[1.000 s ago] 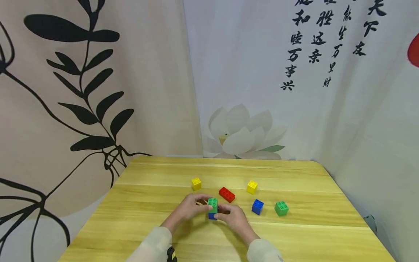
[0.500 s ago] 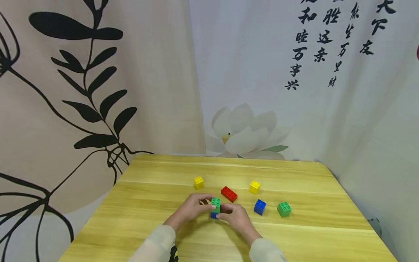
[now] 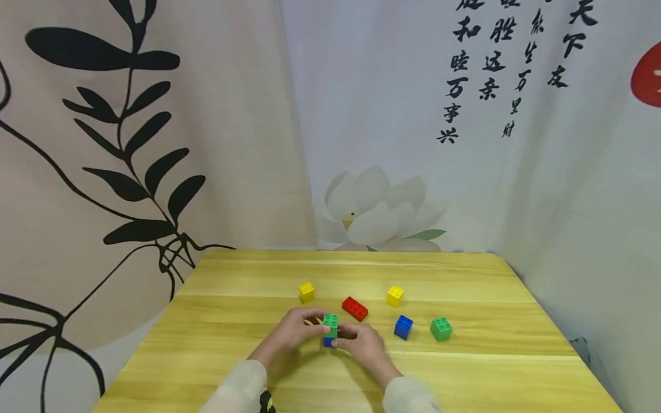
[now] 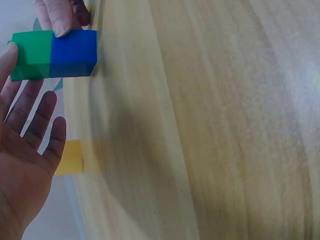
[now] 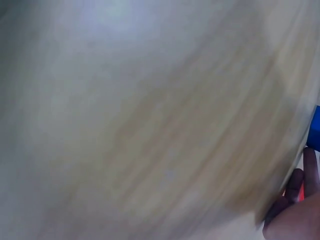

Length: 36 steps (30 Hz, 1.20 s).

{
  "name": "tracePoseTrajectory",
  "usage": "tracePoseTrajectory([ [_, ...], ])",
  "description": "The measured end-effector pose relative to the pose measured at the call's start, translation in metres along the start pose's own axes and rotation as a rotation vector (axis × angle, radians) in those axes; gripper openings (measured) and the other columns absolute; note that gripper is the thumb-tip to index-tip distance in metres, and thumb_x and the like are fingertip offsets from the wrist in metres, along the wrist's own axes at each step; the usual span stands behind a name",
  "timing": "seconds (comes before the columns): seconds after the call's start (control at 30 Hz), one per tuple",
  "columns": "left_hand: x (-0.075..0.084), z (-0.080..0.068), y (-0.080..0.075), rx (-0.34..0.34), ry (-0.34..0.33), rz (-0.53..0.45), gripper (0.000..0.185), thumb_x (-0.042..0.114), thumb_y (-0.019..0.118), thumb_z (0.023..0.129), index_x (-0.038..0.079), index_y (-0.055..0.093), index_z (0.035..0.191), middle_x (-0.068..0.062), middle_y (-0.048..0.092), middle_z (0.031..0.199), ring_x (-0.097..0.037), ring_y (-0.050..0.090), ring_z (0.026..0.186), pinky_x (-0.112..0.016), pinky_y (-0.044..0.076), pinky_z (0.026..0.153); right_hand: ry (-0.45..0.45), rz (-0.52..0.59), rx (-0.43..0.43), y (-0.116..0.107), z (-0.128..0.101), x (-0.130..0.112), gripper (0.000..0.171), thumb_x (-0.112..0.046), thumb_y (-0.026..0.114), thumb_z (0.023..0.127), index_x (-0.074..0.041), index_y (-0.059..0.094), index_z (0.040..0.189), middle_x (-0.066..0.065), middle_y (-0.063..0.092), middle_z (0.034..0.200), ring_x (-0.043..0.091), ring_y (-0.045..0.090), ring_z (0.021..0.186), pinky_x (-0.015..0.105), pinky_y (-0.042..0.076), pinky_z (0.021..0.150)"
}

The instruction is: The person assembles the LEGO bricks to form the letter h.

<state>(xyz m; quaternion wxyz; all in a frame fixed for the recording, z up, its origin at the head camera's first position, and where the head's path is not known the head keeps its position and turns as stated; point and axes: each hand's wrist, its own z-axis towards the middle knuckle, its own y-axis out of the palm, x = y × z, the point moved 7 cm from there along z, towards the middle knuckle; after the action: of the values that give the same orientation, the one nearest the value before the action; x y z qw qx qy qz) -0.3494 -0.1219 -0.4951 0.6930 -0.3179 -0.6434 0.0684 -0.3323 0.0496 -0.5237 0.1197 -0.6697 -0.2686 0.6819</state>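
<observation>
A green toy brick sits directly on top of a blue toy brick, end to end as one stack in the head view. My left hand pinches the green brick between thumb and fingers, its other fingers spread apart in the left wrist view. From the right, my right hand grips the blue brick low down, thumb at its near side. In the left wrist view the green brick and blue brick lie flush against each other. Only a corner of the blue brick enters the right wrist view.
Behind the hands lie a red brick and a yellow brick. To the right are another yellow brick, a second blue brick and a second green brick. All rest on the wooden table, with a printed curtain behind.
The head view swings slightly right, then back left. Both hands keep their hold on the stacked green and blue bricks, with little visible change between them.
</observation>
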Motion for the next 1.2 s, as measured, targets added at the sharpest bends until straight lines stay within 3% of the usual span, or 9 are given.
tracePoseTrajectory([
  [0.2, -0.003, -0.002, -0.007, 0.012, -0.016, 0.045, 0.032, 0.040, 0.072, 0.088, 0.024, 0.070, 0.115, 0.001, 0.068, 0.102, -0.018, 0.057, 0.096, -0.031, 0.046, 0.076, 0.006, 0.005, -0.012, 0.002, -0.005, 0.001, 0.043, -0.037, 0.076, 0.084, -0.018, 0.069, 0.122, 0.001, 0.074, 0.115, 0.026, 0.066, 0.110, 0.057, 0.047, 0.096],
  [0.47, 0.000, -0.003, -0.014, 0.043, 0.002, 0.099, 0.033, 0.035, 0.075, 0.086, 0.018, 0.070, 0.114, -0.001, 0.068, 0.104, -0.018, 0.057, 0.099, -0.033, 0.048, 0.079, -0.003, 0.003, -0.012, -0.001, -0.009, 0.002, 0.044, -0.034, 0.075, 0.086, -0.014, 0.067, 0.125, 0.004, 0.073, 0.114, 0.027, 0.066, 0.108, 0.053, 0.050, 0.094],
  [0.8, -0.002, -0.006, -0.019, 0.059, -0.035, 0.114, 0.053, 0.037, 0.075, 0.086, 0.013, 0.061, 0.131, -0.004, 0.067, 0.118, -0.023, 0.058, 0.110, -0.044, 0.051, 0.090, -0.024, 0.047, -0.006, -0.007, -0.015, -0.001, 0.045, -0.029, 0.074, 0.088, -0.009, 0.065, 0.127, 0.011, 0.070, 0.119, 0.029, 0.064, 0.109, 0.047, 0.054, 0.090],
  [1.2, 0.025, 0.004, -0.039, 0.137, -0.045, 0.109, 0.049, 0.038, 0.075, 0.086, 0.022, 0.061, 0.131, -0.002, 0.066, 0.125, -0.023, 0.057, 0.118, -0.050, 0.048, 0.099, -0.044, 0.054, 0.067, -0.039, -0.008, -0.026, 0.044, -0.038, 0.072, 0.089, -0.016, 0.066, 0.127, 0.005, 0.069, 0.124, 0.022, 0.062, 0.110, 0.039, 0.055, 0.089],
])
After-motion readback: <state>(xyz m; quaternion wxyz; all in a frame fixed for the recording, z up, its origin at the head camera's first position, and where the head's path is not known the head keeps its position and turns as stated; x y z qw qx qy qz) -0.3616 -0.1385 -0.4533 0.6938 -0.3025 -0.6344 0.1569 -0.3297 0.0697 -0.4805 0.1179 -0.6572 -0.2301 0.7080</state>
